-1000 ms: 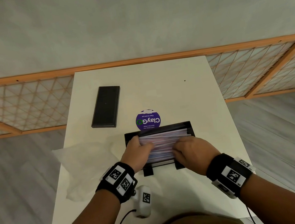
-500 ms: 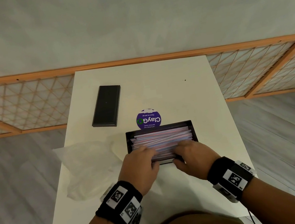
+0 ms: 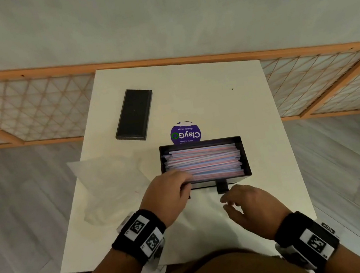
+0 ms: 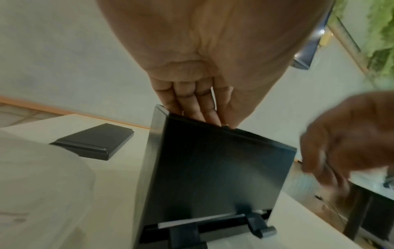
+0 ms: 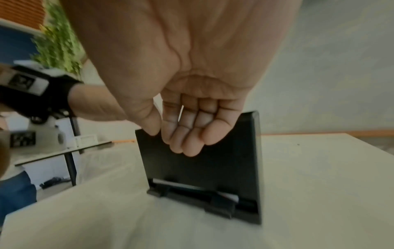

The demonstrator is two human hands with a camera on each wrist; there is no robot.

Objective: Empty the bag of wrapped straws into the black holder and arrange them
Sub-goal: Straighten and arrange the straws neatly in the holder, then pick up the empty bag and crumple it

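We see a white desk (image 3: 190, 88) against a grey wall, with a wooden lattice rail behind it and grey floor around. The black holder (image 3: 244, 150) stands near the desk's front edge, filled with wrapped straws (image 3: 206, 162) lying lengthwise. Behind the holder sits a purple sticker (image 3: 185, 133), further back-left a black lid (image 3: 134, 115), and left of the holder the empty bag (image 3: 111, 183). Our left hand (image 3: 168, 193) has straight fingers reaching over the holder's near-left rim onto the straws. Our right hand (image 3: 251, 205) hovers just in front of the holder, fingers loosely curled, holding nothing.
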